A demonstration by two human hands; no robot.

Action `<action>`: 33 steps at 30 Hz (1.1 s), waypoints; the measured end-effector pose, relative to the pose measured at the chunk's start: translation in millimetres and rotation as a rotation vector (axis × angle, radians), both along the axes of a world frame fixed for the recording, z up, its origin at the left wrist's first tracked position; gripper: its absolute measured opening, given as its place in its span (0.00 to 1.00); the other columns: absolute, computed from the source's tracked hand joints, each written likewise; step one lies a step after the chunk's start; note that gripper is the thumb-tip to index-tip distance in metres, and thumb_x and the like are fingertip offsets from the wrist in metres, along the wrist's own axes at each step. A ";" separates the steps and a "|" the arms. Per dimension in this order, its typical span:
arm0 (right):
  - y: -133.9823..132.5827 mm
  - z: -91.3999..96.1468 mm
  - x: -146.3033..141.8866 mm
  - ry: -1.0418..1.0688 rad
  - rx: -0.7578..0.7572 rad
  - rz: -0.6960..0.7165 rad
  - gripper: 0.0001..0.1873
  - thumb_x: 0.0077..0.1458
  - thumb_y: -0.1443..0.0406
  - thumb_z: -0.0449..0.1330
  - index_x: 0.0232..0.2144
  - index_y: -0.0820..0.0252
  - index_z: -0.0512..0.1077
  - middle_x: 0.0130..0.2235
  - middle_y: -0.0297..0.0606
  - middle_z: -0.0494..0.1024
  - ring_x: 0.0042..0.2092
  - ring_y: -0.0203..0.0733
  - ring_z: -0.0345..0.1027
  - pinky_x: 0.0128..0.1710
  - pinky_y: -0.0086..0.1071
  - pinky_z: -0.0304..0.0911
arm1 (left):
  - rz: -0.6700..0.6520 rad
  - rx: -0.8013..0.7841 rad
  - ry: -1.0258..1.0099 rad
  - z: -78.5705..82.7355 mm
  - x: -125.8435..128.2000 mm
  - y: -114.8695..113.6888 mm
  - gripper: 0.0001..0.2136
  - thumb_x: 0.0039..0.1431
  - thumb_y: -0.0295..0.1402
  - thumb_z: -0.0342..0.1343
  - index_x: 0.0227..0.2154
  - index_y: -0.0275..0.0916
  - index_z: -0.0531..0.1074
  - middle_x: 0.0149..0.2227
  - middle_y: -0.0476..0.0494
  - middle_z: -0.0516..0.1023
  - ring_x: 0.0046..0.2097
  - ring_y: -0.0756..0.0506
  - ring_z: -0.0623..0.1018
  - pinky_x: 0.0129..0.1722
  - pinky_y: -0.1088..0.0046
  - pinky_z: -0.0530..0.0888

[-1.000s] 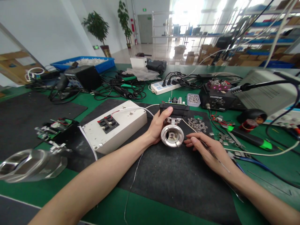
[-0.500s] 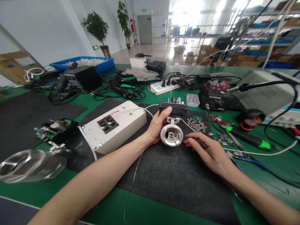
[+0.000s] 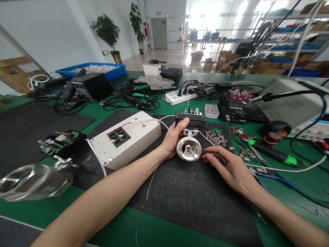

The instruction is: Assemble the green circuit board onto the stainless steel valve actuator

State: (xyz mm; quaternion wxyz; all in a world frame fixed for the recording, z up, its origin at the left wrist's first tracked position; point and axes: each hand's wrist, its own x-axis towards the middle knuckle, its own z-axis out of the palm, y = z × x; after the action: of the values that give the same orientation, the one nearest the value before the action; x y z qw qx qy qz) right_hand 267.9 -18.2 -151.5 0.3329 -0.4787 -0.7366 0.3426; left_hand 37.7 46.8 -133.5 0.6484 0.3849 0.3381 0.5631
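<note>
My left hand point(image 3: 172, 140) is closed around a motorized ball valve point(image 3: 189, 149) above the black mat. Its shiny round metal port faces me, and a black actuator housing point(image 3: 190, 121) sits on top with circuit parts showing. The thumb presses on the housing; the other fingers are mostly hidden behind the valve. Just right of the port, my right hand point(image 3: 226, 164) is closed on slim metal tweezers point(image 3: 235, 176), whose thin ends point back along my wrist. Its fingertips are near the valve, apart from it. Loose metal nuts point(image 3: 216, 138) are scattered behind this hand.
A pale control box point(image 3: 125, 139) with wires stands left of the valve. Further left are a large metal valve point(image 3: 38, 181) and an opened circuit assembly point(image 3: 61, 142). At the right lie blue-handled pliers point(image 3: 276, 178) and a black-green tool point(image 3: 275, 152). A power strip point(image 3: 180, 96) sits behind.
</note>
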 end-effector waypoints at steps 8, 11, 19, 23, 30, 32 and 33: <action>-0.7 1.0 0.5 -0.024 0.023 0.010 0.15 0.74 0.50 0.62 0.54 0.48 0.78 0.45 0.36 0.89 0.47 0.47 0.85 0.47 0.38 0.75 | -0.003 0.008 -0.019 -1.5 0.0 1.6 0.30 0.55 0.60 0.72 0.45 0.37 0.82 0.27 0.45 0.84 0.27 0.46 0.78 0.38 0.67 0.76; -1.0 1.7 -0.1 -0.022 0.027 0.011 0.14 0.74 0.51 0.62 0.53 0.49 0.78 0.45 0.37 0.89 0.47 0.47 0.85 0.47 0.38 0.75 | -0.001 0.009 -0.020 -1.9 -0.1 1.9 0.30 0.55 0.60 0.73 0.45 0.37 0.82 0.27 0.45 0.84 0.27 0.46 0.78 0.41 0.66 0.77; 0.0 0.8 0.0 -0.018 0.030 0.012 0.14 0.74 0.51 0.62 0.54 0.49 0.78 0.45 0.36 0.89 0.47 0.47 0.85 0.47 0.38 0.74 | -0.006 0.013 -0.015 -2.4 0.1 2.7 0.28 0.56 0.61 0.72 0.38 0.36 0.82 0.29 0.43 0.84 0.29 0.46 0.78 0.41 0.67 0.77; -0.4 1.2 -0.4 -0.024 0.032 0.015 0.14 0.74 0.52 0.62 0.54 0.49 0.78 0.45 0.36 0.88 0.46 0.47 0.85 0.47 0.38 0.74 | -0.001 0.013 -0.021 -1.6 0.5 2.7 0.28 0.54 0.61 0.73 0.38 0.37 0.82 0.30 0.43 0.84 0.29 0.46 0.78 0.38 0.68 0.77; -0.5 1.9 -0.6 -0.026 0.050 0.017 0.14 0.74 0.52 0.62 0.53 0.50 0.78 0.45 0.37 0.88 0.46 0.47 0.85 0.47 0.37 0.74 | 0.004 0.002 -0.003 -0.3 0.7 2.6 0.28 0.54 0.61 0.73 0.36 0.37 0.81 0.28 0.44 0.83 0.29 0.46 0.77 0.41 0.67 0.77; -0.2 1.6 -0.4 -0.020 0.053 0.017 0.14 0.74 0.52 0.62 0.53 0.50 0.78 0.44 0.36 0.88 0.46 0.46 0.85 0.46 0.37 0.74 | 0.006 0.001 0.001 -0.2 0.6 2.8 0.28 0.54 0.61 0.73 0.36 0.37 0.81 0.28 0.45 0.82 0.29 0.46 0.77 0.41 0.67 0.77; -0.1 1.4 -0.3 -0.016 0.052 0.018 0.14 0.74 0.52 0.62 0.53 0.50 0.78 0.44 0.36 0.88 0.45 0.46 0.85 0.46 0.37 0.74 | 0.008 0.000 0.000 -0.1 0.6 2.7 0.28 0.54 0.60 0.73 0.36 0.37 0.81 0.28 0.45 0.83 0.29 0.46 0.77 0.41 0.67 0.77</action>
State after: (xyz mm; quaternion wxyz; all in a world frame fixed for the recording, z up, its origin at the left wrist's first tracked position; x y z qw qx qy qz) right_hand 267.6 -18.3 -150.1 0.3362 -0.4662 -0.7522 0.3223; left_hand 38.2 49.6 -133.5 0.6461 0.3837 0.3397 0.5657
